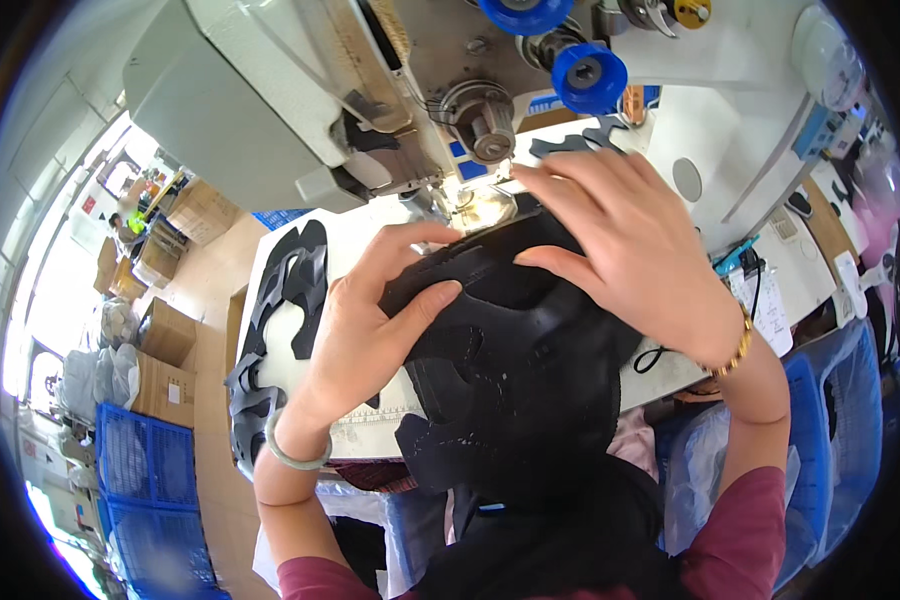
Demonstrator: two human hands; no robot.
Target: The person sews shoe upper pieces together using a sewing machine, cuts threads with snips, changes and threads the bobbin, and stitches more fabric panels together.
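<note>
A large black leather-like panel (pixel 530 390) with curved cut-out overlays lies on the sewing machine's white bed and reaches back toward my body. My left hand (pixel 355 320) pinches its left edge, the thumb on top and the fingers along the far edge. Over its far right part, my right hand (pixel 620 240) is open, with the thumb and index finger spread apart. Those fingertips are close to the lit stitching area (pixel 485 210) of the sewing machine (pixel 485 120). The panel's far edge is at this stitching area; the needle itself is hard to make out.
Black cut pieces (pixel 300 280) lie on the table's left side, with another black piece (pixel 580 140) behind the machine. Blue knobs (pixel 588 75) sit on the machine's upper part. Blue crates (pixel 145 455) and cardboard boxes (pixel 165 385) stand left; a blue bin (pixel 850 420) is at right.
</note>
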